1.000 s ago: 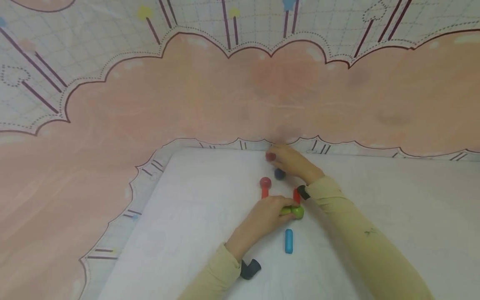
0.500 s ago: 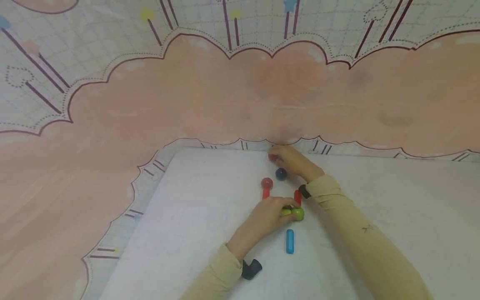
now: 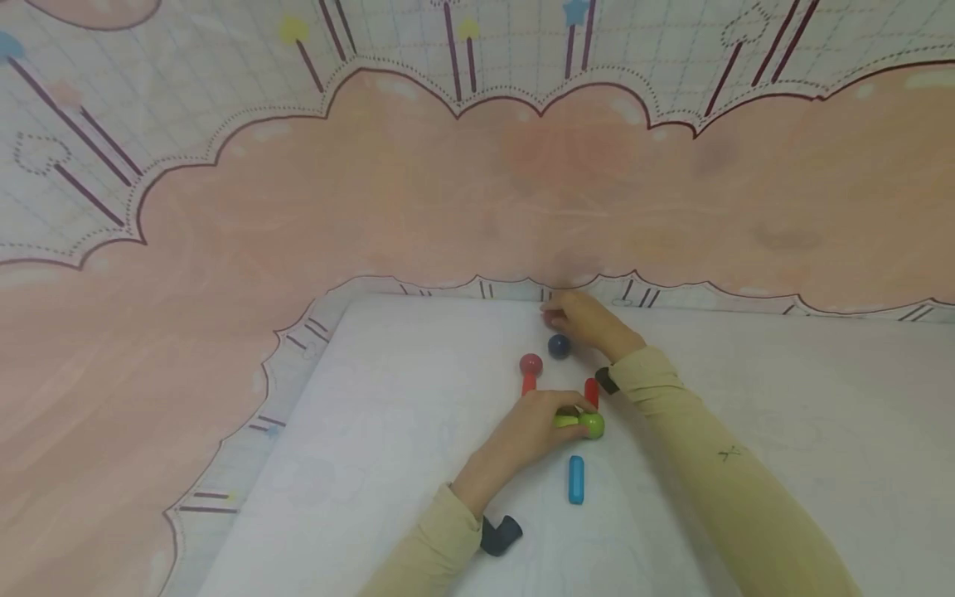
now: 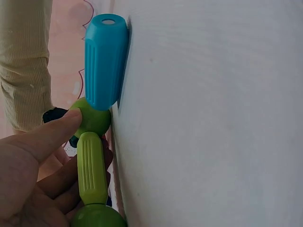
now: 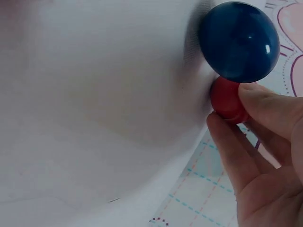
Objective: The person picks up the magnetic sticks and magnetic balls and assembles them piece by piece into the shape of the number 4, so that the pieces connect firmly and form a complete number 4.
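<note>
My left hand (image 3: 525, 427) holds a green ball (image 3: 592, 426) joined to a ribbed green rod (image 4: 92, 168). A second green ball (image 4: 98, 217) sits at the rod's other end in the left wrist view. Near the table's back edge, my right hand (image 3: 589, 322) pinches a red ball (image 5: 228, 99) between thumb and fingers. Just in front of it lies a dark blue ball (image 3: 559, 346). Beyond the left hand are a red ball (image 3: 531, 365) meeting a red rod (image 3: 529, 385), and another red rod (image 3: 592, 393). A blue rod (image 3: 576, 480) lies nearer me.
Black bands (image 3: 501, 536) circle both wrists. The white table (image 3: 388, 398) ends at the back just behind the right hand, where a patterned pink cloth (image 3: 418, 207) begins. My right forearm (image 3: 731, 464) crosses the table's right part.
My right hand has shifted slightly right and nearer with the red ball, towards the blue ball. The left hand stays nearly in place on the green pieces.
</note>
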Demonstrator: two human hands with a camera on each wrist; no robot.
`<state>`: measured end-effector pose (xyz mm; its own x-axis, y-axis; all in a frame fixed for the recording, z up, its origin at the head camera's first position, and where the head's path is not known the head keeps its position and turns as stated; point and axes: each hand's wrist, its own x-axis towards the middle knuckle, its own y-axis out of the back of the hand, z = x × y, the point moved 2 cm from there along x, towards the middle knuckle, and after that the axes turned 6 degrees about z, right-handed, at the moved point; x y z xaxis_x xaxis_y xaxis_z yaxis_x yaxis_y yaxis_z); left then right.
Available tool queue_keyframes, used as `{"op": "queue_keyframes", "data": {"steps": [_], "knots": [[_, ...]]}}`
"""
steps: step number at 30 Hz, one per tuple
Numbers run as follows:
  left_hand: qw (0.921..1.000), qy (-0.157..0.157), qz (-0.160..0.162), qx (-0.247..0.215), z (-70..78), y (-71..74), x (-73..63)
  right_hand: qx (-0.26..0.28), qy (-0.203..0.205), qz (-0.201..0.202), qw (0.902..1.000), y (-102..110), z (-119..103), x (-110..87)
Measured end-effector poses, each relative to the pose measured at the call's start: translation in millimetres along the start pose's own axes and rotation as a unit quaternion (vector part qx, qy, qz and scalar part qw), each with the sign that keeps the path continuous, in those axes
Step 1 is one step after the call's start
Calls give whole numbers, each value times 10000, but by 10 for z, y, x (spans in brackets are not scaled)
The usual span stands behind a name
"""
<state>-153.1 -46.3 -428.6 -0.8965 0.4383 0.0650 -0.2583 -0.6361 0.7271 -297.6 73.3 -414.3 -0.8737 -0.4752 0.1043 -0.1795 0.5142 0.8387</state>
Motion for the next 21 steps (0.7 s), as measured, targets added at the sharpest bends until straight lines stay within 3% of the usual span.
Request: {"op": "queue_keyframes", "data": {"steps": [9, 21], "knots": [[9999, 51, 79, -104, -5, -13, -12, 123, -62, 104, 9999, 46, 17, -72], [9997, 149, 60, -199, 1, -8, -23, 224, 144, 350, 9990, 137, -11, -255]]}}
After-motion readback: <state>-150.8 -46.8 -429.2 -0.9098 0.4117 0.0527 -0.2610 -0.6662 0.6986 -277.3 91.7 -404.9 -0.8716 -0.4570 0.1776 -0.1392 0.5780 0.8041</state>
